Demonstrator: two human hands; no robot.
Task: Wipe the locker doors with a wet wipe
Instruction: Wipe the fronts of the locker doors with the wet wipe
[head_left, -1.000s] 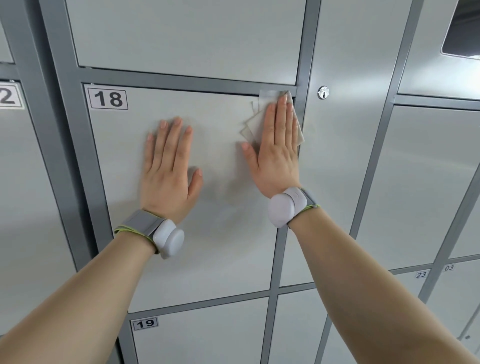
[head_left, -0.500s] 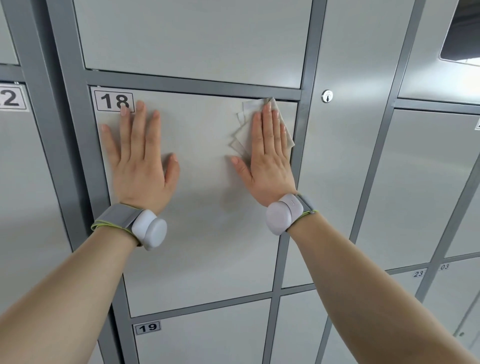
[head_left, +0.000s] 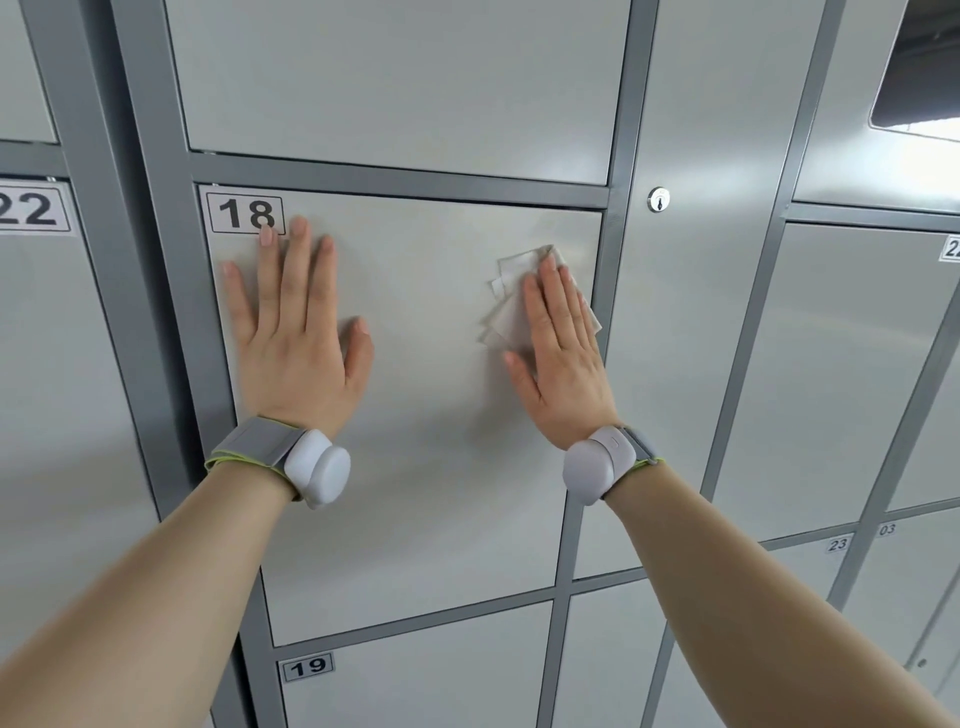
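Observation:
Locker door 18 (head_left: 426, 457) is a pale grey panel in a darker grey frame, straight ahead. My right hand (head_left: 563, 358) lies flat on its upper right part, pressing a crumpled white wet wipe (head_left: 506, 306) against the door; the wipe sticks out past the fingers to the left and top. My left hand (head_left: 293, 338) is flat on the door's upper left, fingers spread, holding nothing, fingertips touching the "18" label (head_left: 244, 213).
More grey locker doors surround it: door 19 (head_left: 415, 675) below, door 22 (head_left: 62, 415) at the left, a tall panel with a round keyhole (head_left: 658, 199) at the right. Dark grey frame bars (head_left: 400, 179) separate them. A dark opening (head_left: 919, 78) shows at top right.
My right hand has slid the wipe down from the door's top right corner. My left hand has moved up and left, from the door's middle to the "18" label.

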